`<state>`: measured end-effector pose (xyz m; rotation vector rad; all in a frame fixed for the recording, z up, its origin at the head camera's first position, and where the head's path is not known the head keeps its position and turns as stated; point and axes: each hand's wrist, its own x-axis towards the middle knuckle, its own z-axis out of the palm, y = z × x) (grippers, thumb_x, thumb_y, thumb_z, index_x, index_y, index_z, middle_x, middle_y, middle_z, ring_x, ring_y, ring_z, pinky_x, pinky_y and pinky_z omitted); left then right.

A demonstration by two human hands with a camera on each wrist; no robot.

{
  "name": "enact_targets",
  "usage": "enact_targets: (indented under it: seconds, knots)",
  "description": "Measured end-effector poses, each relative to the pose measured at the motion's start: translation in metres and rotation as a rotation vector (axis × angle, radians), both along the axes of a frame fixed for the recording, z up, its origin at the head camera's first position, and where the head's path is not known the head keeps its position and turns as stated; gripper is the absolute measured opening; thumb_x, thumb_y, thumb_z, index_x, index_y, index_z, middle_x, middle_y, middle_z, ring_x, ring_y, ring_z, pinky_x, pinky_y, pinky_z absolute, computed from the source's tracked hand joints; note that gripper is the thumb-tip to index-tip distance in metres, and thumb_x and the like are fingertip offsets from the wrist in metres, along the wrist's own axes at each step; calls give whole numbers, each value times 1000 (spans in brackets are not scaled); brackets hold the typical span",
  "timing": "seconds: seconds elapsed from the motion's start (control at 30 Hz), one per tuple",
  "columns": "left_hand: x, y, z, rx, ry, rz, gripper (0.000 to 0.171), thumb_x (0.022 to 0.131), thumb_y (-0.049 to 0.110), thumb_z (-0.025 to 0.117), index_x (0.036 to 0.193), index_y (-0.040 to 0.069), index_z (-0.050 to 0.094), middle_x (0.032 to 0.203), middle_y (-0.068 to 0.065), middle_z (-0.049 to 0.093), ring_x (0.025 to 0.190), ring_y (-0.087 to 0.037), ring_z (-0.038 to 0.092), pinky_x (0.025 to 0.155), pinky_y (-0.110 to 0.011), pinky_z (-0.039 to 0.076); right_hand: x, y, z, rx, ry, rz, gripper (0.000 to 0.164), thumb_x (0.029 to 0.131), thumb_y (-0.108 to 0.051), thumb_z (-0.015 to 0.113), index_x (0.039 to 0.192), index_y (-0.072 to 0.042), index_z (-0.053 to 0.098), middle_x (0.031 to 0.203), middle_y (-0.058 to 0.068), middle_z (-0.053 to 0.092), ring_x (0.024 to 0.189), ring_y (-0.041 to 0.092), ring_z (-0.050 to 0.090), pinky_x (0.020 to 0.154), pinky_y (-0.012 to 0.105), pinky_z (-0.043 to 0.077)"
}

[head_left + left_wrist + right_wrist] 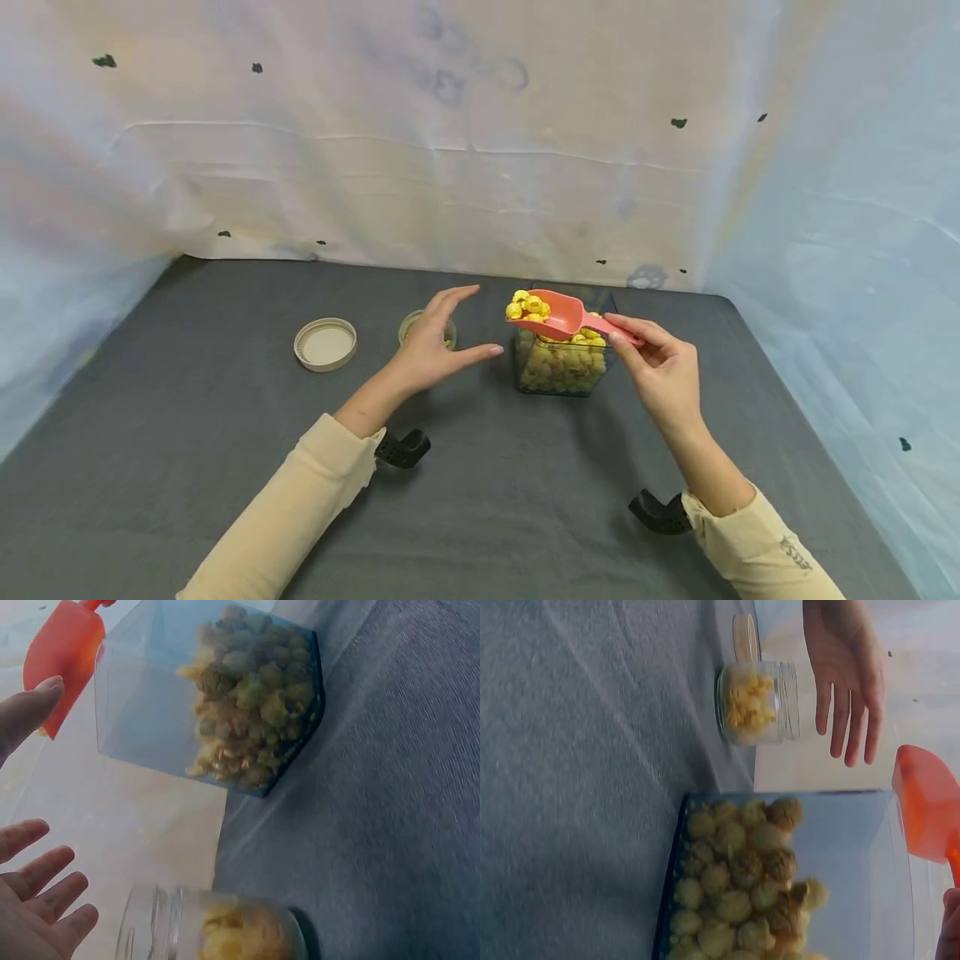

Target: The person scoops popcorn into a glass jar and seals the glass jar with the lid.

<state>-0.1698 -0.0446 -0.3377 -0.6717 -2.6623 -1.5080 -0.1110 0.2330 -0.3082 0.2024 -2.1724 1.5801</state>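
My right hand (663,367) grips the handle of a red-orange scoop (564,313), which carries several yellow popcorn pieces (528,306). The scoop is raised over a clear square bin (564,367) that is partly filled with popcorn (735,892). Fingers spread and thumb apart, my left hand (431,346) hovers in front of a glass jar (754,703) and holds nothing. Some popcorn lies in the open jar. From the head view, the left hand hides most of the jar; its thumb overlaps the scoop in the left wrist view.
A round cream lid (326,344) lies on the grey cloth-covered table (495,500), left of the jar. Behind the table hangs a pale patterned curtain (450,183), with more of it at both sides. Black wrist mounts (405,448) sit at both sleeves.
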Motion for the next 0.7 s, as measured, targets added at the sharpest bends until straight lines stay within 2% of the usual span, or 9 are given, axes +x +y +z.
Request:
enact_targets:
  seconds: [0.23,0.37,0.7]
  knots:
    - [2,-12,-4,-39,43,33,84,80,39,78,149,18,34,152,-5,32,139,-29,34,108,-57,33,2,-11,-4,-58,16,54,24,86,4,67,109,9,69,95,-9,70,71,5,57,61,12,48]
    - [4,-18,-6,-51,41,48,85,79,40,78,149,18,34,151,-5,32,138,-27,34,108,-55,34,3,-17,-6,-89,21,84,24,85,6,68,108,11,69,99,-6,70,72,4,59,62,12,48]
    - [7,-31,-11,-28,48,64,86,78,35,80,148,14,35,150,-8,33,138,-29,35,109,-55,33,2,-29,-12,-84,53,113,23,84,7,68,107,10,70,99,-6,71,71,4,59,61,12,48]
